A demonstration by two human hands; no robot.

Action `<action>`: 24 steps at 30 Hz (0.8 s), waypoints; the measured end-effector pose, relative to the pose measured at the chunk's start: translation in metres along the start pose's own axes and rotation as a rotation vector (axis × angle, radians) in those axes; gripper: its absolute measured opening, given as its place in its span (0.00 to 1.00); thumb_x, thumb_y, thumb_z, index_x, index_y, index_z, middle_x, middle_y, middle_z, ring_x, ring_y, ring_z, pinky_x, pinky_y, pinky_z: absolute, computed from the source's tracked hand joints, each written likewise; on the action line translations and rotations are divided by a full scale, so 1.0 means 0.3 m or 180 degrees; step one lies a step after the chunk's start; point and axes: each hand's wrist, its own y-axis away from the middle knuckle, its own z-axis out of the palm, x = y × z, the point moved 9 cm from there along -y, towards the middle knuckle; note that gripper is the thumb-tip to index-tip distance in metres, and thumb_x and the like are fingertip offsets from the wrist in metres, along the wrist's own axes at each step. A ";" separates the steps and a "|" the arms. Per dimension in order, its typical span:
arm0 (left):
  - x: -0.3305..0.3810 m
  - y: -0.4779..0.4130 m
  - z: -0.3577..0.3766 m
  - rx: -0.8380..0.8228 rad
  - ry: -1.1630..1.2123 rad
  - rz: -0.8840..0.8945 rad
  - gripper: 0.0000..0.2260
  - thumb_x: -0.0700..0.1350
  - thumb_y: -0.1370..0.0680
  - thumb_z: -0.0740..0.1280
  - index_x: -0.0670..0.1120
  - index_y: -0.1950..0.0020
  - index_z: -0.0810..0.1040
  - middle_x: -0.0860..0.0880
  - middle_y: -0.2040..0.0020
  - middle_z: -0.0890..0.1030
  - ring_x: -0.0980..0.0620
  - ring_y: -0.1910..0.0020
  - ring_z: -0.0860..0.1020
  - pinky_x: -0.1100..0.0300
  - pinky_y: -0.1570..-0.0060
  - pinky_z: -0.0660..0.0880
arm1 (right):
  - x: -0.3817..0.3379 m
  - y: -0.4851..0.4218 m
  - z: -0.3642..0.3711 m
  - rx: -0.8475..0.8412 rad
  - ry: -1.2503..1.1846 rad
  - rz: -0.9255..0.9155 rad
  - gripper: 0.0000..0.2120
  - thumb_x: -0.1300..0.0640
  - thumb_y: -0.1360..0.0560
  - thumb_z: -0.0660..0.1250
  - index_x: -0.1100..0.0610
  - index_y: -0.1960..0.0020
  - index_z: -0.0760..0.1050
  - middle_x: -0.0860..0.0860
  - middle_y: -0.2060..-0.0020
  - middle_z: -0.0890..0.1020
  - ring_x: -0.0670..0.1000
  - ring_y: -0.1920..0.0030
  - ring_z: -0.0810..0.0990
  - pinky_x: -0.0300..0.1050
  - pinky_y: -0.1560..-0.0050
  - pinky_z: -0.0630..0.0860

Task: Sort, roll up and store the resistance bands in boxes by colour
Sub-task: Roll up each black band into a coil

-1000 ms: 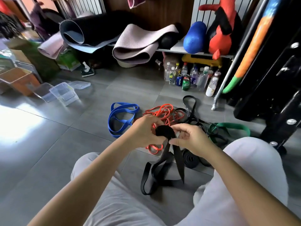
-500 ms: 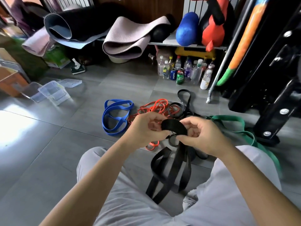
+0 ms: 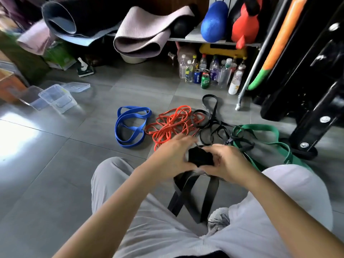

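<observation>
A wide black resistance band [image 3: 200,158] is partly wound into a roll between my hands. My left hand [image 3: 172,157] grips the roll's left side and my right hand [image 3: 226,162] grips its right side. The band's loose black tail [image 3: 209,198] hangs down between my knees to the floor. On the tiles ahead lie a blue band [image 3: 130,125], a tangle of orange bands [image 3: 171,123], thin black bands [image 3: 210,116] and a green band [image 3: 260,129]. Clear plastic boxes [image 3: 57,98] stand at the left.
A clear lid [image 3: 77,86] lies behind the boxes. Bottles and cans [image 3: 210,72] stand under a shelf holding rolled mats [image 3: 143,32]. A black machine frame [image 3: 316,101] and a metal pole [image 3: 247,79] close off the right side.
The roll has grown thicker and the hanging tail shorter. Both hands dropped slightly and closed tighter round the roll. The camera tilted, shifting the floor scene.
</observation>
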 end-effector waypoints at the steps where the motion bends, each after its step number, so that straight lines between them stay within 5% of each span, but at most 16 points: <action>1: 0.012 0.002 0.027 -0.0201 -0.0230 0.0031 0.24 0.47 0.29 0.72 0.47 0.34 0.72 0.50 0.42 0.75 0.52 0.46 0.75 0.61 0.45 0.71 | -0.013 0.002 0.009 -0.0068 0.0243 -0.0111 0.17 0.58 0.36 0.76 0.53 0.47 0.81 0.42 0.67 0.73 0.35 0.64 0.73 0.29 0.64 0.66; 4: 0.026 0.009 0.061 -0.0212 -0.0073 0.0029 0.18 0.47 0.28 0.71 0.44 0.41 0.76 0.47 0.46 0.79 0.49 0.47 0.77 0.56 0.47 0.73 | -0.020 0.008 0.019 -0.0168 0.0371 -0.0112 0.17 0.58 0.37 0.76 0.53 0.49 0.80 0.44 0.63 0.77 0.39 0.62 0.74 0.32 0.62 0.69; 7: -0.025 0.003 0.030 0.0086 0.0917 -0.0243 0.18 0.47 0.34 0.75 0.45 0.46 0.81 0.47 0.54 0.83 0.48 0.54 0.80 0.51 0.51 0.77 | -0.004 0.005 -0.013 -0.0097 -0.0165 0.0158 0.15 0.58 0.36 0.77 0.45 0.53 0.79 0.39 0.66 0.79 0.40 0.66 0.74 0.32 0.65 0.68; 10: -0.079 0.009 0.009 0.0220 0.1979 -0.0585 0.15 0.43 0.37 0.76 0.47 0.51 0.83 0.44 0.57 0.85 0.43 0.57 0.83 0.42 0.53 0.79 | 0.009 -0.003 -0.047 0.0045 -0.0668 0.0260 0.15 0.47 0.38 0.78 0.40 0.54 0.78 0.44 0.71 0.77 0.42 0.71 0.68 0.39 0.66 0.66; 13: -0.091 0.017 -0.001 0.0453 0.2770 -0.0731 0.14 0.34 0.34 0.76 0.48 0.53 0.83 0.43 0.58 0.85 0.41 0.59 0.83 0.36 0.51 0.77 | -0.001 -0.002 -0.059 0.0194 -0.1196 0.0221 0.18 0.41 0.40 0.77 0.35 0.52 0.79 0.47 0.62 0.83 0.48 0.67 0.75 0.43 0.63 0.72; 16: -0.087 0.034 0.053 0.0467 0.3687 -0.0846 0.13 0.36 0.37 0.77 0.45 0.55 0.84 0.42 0.60 0.83 0.43 0.60 0.80 0.43 0.49 0.77 | -0.012 0.008 -0.037 0.0406 -0.1648 0.0159 0.16 0.46 0.39 0.78 0.34 0.54 0.79 0.37 0.58 0.84 0.38 0.59 0.79 0.31 0.54 0.72; 19: -0.076 0.049 0.124 0.0271 0.4441 -0.0856 0.13 0.34 0.38 0.76 0.44 0.56 0.84 0.45 0.60 0.84 0.50 0.62 0.82 0.57 0.54 0.79 | 0.021 0.020 -0.007 0.0446 -0.1694 0.0286 0.16 0.47 0.38 0.78 0.38 0.52 0.80 0.42 0.54 0.84 0.43 0.50 0.81 0.40 0.44 0.74; 21: -0.081 0.055 0.130 0.0152 0.4192 -0.0919 0.14 0.35 0.36 0.75 0.43 0.51 0.82 0.44 0.57 0.84 0.49 0.59 0.82 0.58 0.52 0.80 | 0.035 0.026 0.004 0.0270 -0.1782 0.0365 0.16 0.54 0.36 0.78 0.43 0.51 0.80 0.44 0.55 0.85 0.45 0.51 0.82 0.43 0.44 0.75; 24: -0.068 0.034 0.067 -0.0033 0.1737 -0.0513 0.22 0.45 0.32 0.77 0.45 0.40 0.77 0.48 0.47 0.81 0.49 0.49 0.79 0.52 0.46 0.77 | 0.029 0.021 0.014 -0.0081 -0.1312 0.0401 0.16 0.62 0.34 0.76 0.48 0.50 0.79 0.48 0.58 0.85 0.47 0.56 0.83 0.46 0.48 0.78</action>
